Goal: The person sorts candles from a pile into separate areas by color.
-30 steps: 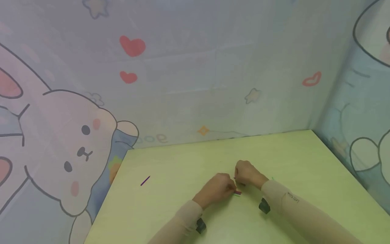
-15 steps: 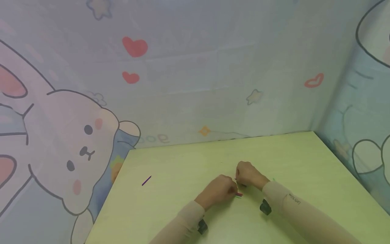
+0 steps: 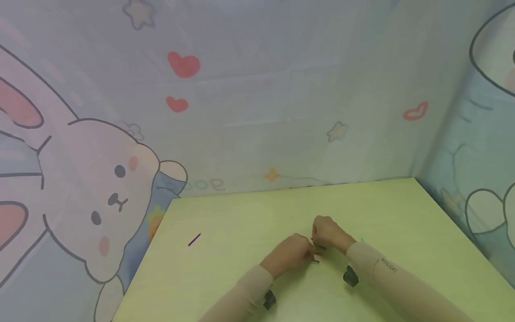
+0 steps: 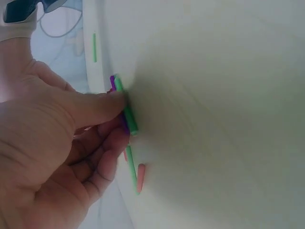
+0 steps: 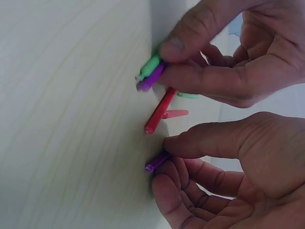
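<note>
My left hand (image 3: 289,255) pinches a green stick (image 4: 126,105) and a purple stick (image 5: 151,78) together between thumb and fingers. Just beyond it, my right hand (image 3: 327,232) holds another purple stick (image 5: 158,162) by thumb and fingertips. Between the hands, a red stick (image 5: 159,112) slants in the right wrist view, with a pink stick (image 5: 176,114) behind it. Near the left fingertips, the left wrist view has a light green stick (image 4: 132,169) beside a salmon stick (image 4: 141,178). The curled fingers partly hide the held sticks.
On the left of the pale yellow-green table (image 3: 241,214) lies a lone purple stick (image 3: 195,239). A green stick (image 3: 363,240) shows beyond the right forearm. A cartoon-printed cloth (image 3: 249,89) hangs along the table's back and sides.
The sticks by my left fingertips lay close together before; now a reddish one sits apart from the others. Both hands keep nearly the same place, while the head view has shifted slightly.
</note>
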The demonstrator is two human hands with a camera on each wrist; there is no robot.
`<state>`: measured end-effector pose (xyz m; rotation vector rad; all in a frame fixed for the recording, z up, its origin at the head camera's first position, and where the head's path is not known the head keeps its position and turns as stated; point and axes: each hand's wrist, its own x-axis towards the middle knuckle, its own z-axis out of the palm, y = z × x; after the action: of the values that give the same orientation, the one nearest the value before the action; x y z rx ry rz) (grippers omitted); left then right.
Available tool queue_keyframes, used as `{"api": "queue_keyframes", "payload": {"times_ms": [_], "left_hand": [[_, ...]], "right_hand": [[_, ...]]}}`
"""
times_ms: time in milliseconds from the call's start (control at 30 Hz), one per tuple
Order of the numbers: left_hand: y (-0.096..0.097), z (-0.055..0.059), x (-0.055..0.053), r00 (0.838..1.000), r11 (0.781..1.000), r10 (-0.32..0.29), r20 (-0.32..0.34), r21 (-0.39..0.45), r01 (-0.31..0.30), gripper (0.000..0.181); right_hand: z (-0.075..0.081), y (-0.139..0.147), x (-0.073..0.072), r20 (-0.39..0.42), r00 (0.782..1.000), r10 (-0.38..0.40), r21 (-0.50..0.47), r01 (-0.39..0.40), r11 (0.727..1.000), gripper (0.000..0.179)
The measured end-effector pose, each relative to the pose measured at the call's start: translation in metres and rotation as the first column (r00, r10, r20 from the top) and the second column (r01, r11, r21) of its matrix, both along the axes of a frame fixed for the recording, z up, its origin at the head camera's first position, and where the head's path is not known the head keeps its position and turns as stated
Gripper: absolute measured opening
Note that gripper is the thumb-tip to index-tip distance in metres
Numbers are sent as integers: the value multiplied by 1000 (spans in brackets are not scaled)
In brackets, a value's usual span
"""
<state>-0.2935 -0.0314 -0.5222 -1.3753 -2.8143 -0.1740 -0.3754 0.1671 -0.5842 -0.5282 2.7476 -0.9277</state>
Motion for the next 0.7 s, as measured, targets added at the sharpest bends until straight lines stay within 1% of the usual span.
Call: {"api": "queue_keyframes", "payload": {"times_ms": [33,100,133,167,200,267,300,333,433,567,633,700], "left_hand": [[0,0,0,1000,1000,-2,6,-1,2,13],[0,0,1,1000,1000,-6,18,2,6,11],[0,-1,1,1000,1000,-5,23,6,5,10],[0,-1,2,1000,1000,-7,23,7,7,11],[-1,-1,2,1000,1000,-9,26,11,9,11],[-1,0,3,1000,1000,-11,20,12,11,14],[-1,1,3,1000,1000,-13,15,13,13,13],[-2,1,4,1000,1000,-13,10,12,13,12],[-3,5,5,1000,1000,-17,-6,19,17,3],[-4,8,4,1000,999,-23,-15,43,24,4],[-4,8,4,999,998,-27,-16,52,28,4],[-5,6,3,999,998,-37,-16,58,38,7]], "right_hand": [[5,-2,4,10,1000,-8,-3,8,1000,41],[7,-1,7,-17,1000,11,-8,-12,1000,41],[13,-3,11,-3,1000,4,-15,-4,1000,40],[14,-3,11,-5,1000,7,-17,-7,1000,40],[13,-2,10,-9,1000,12,-19,-12,1000,39],[3,0,4,-5,1000,20,-6,-20,1000,38],[3,0,3,17,1000,7,0,-7,1000,36],[0,0,1,27,1000,-4,6,3,1000,36],[-15,2,-10,15,1000,-9,31,9,999,33],[-22,4,-16,2,1000,-21,47,21,999,29],[-23,5,-18,9,1000,-29,57,29,998,28],[-24,4,-19,6,1000,-28,62,27,998,27]]}}
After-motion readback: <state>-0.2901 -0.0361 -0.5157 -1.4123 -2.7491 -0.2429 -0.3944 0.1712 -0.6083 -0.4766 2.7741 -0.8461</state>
